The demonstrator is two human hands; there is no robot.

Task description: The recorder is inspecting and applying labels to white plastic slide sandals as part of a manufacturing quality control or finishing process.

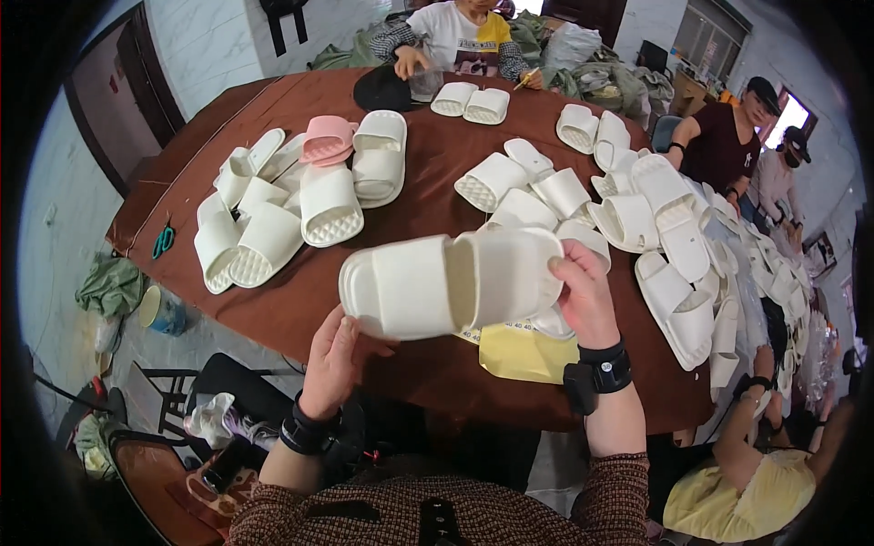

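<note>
Two white slide slippers [414, 287] are held up sideways in front of me, end to end and overlapping, above the near edge of the table. My left hand [335, 359] grips the left end from below, thumb on the near side. My right hand [584, 291] is closed around the right end, thumb on top. Beneath the pair, a yellow sheet [528, 355] with a printed strip lies on the table, partly covered by the slippers. Behind them rests a heap of white slippers [523, 209]. How the two slippers overlap is partly hidden.
A brown-covered table [419, 209] carries more white slippers [269, 241], pink slippers [328, 138], a black cap [382, 89] and teal scissors [164, 241]. A large slipper pile [669, 205] spreads right. Co-workers sit across and along the right. A bucket [162, 309] stands left.
</note>
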